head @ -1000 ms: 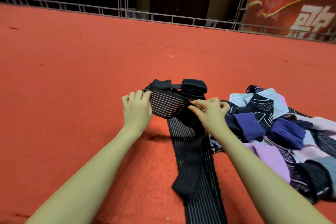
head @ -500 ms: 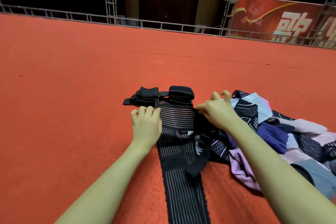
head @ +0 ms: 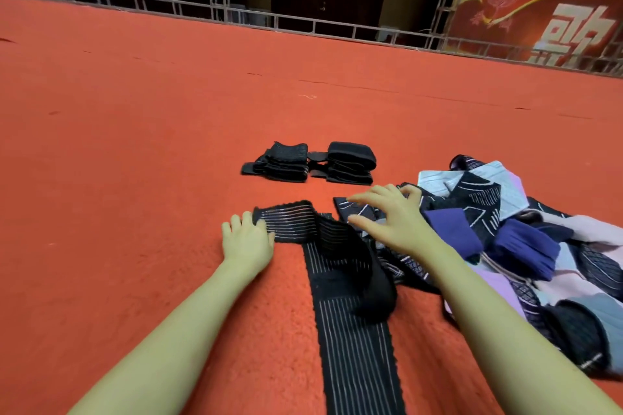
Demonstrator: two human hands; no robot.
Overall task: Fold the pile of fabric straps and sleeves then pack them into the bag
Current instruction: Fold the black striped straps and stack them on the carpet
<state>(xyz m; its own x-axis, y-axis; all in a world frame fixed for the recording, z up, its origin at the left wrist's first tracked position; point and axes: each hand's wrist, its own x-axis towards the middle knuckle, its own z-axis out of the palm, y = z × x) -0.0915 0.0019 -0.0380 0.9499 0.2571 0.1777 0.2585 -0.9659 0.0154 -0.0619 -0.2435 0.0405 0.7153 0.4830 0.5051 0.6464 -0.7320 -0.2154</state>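
The red carpet [head: 135, 145] is evenly and fairly brightly lit from above, while the far background behind the metal railing [head: 303, 23] is left dim and nearly black. Only soft, faint shadows are cast beneath the forearms and beside the striped black strap [head: 350, 340]; no glare is seen. Motion blur is shown on the fingers of the right hand [head: 391, 216], wide-angle bending is visible along the railing towards the edges, and detail is softened throughout.
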